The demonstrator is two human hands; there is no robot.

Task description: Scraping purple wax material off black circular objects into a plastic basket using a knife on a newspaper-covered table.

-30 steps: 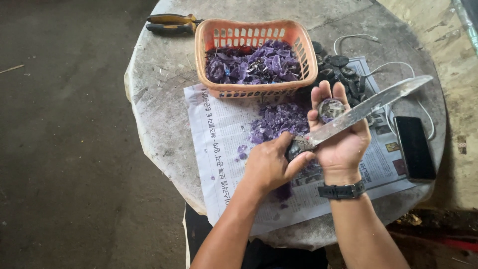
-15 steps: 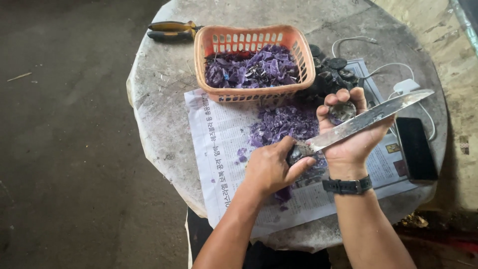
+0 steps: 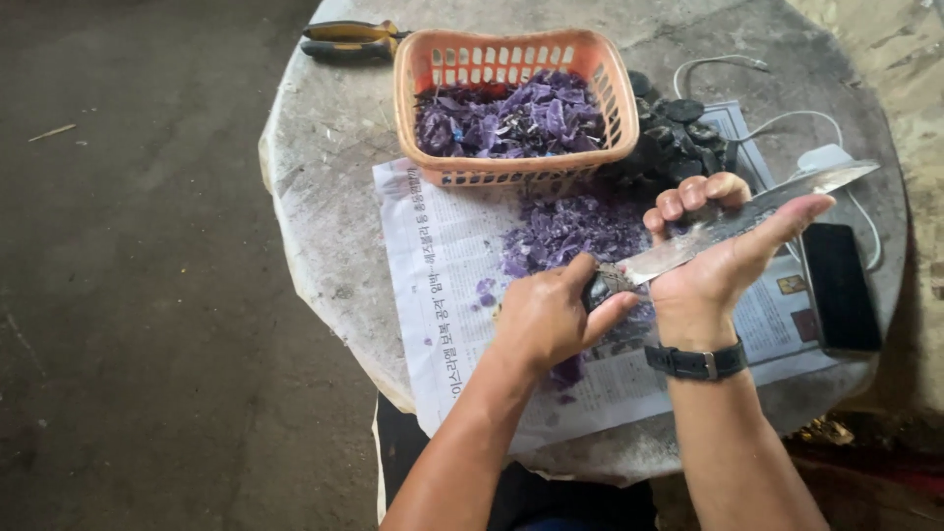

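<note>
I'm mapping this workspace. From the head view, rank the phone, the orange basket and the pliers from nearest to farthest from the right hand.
1. Phone: just right of the right hand.
2. Orange basket: up-left.
3. Pliers: far up-left, at the table's edge.

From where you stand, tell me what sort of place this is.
Probably an informal outdoor or shed work spot, not a kitchen: a rough round stone table on a bare dark concrete floor, spread with printed newspaper, yellow-handled pliers lying nearby.

An orange basket (image 3: 511, 93) at upper centre holds purple pieces (image 3: 506, 118). Grey-and-white printed newspaper (image 3: 442, 285) covers the mottled grey table (image 3: 334, 128). Dark, perhaps black, lumps (image 3: 678, 133) sit right of the basket. The pliers (image 3: 349, 39) have yellow-and-black handles.
</note>
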